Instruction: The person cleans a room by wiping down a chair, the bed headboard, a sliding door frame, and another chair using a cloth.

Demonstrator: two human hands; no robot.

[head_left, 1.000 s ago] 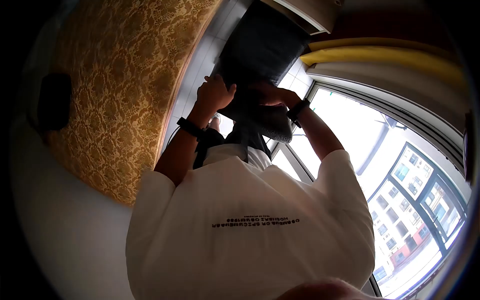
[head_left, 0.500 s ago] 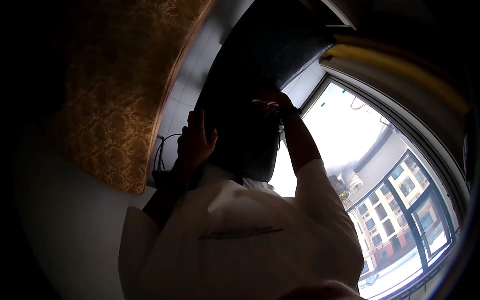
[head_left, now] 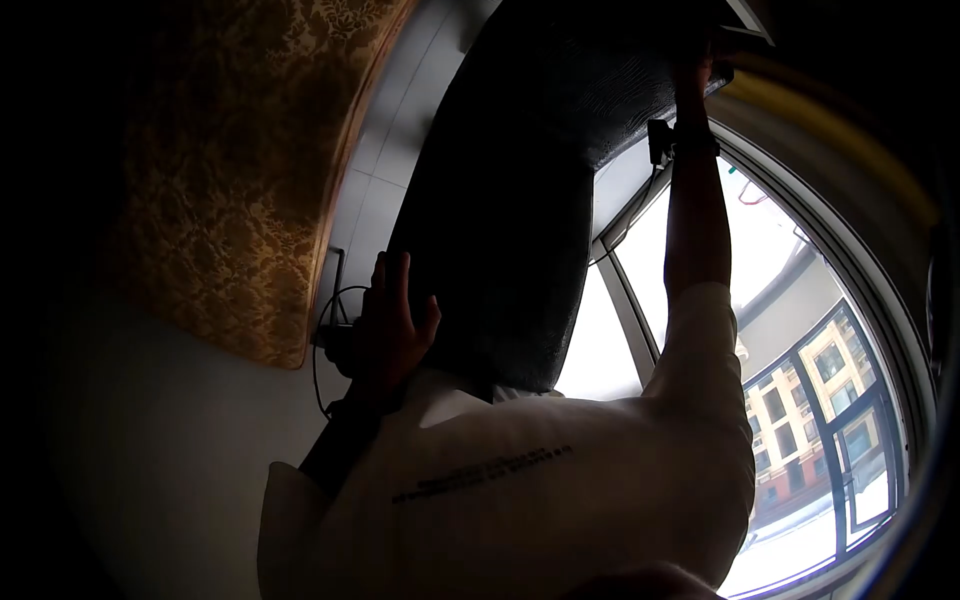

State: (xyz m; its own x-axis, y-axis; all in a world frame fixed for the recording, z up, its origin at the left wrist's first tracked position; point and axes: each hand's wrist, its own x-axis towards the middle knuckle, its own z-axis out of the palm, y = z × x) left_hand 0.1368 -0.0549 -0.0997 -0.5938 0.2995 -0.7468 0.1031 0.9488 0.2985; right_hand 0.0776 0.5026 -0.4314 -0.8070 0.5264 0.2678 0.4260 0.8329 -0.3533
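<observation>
Head view: left of the black leathery piece (head_left: pixel 500 220) is a gold-patterned surface (head_left: pixel 230 230); at the piece's near left edge, the left hand (head_left: pixel 396 325) has its fingers extended, thumb apart; at its far right corner, the right hand (head_left: pixel 697 74) is too dark to tell its grip; right of it, a window (head_left: pixel 820 410).

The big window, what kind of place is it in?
Probably a room in a home, upstairs: the window looks onto a building, and there's a patterned gold cover beside a tiled floor.
</observation>
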